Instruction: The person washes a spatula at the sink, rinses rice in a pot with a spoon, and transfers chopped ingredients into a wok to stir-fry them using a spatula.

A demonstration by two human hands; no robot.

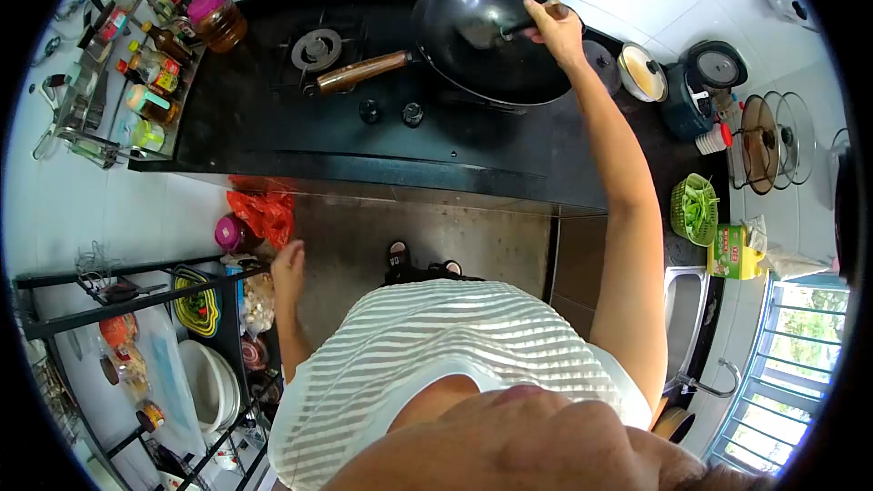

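Observation:
A black wok (500, 55) with a long wooden handle pointing left sits over the right side of the black stove. Reaching across to the wok's right part, my right hand (556, 29) is closed around the handle of a spatula (480, 32), whose blade rests inside the wok. The wok's inside looks dark and shiny. My left hand (289, 259) hangs low at the left, its fingers bent and close together, nearest to a red plastic bag (262, 214); whether it holds anything is not visible.
Left of the stove stands a bottle rack (168, 82). Below it, a shelf unit (136, 309) holds bowls and food. A gas burner (316, 50), a lidded pan (642, 73), a green basket (680, 214) and a sink (682, 309) line the counter.

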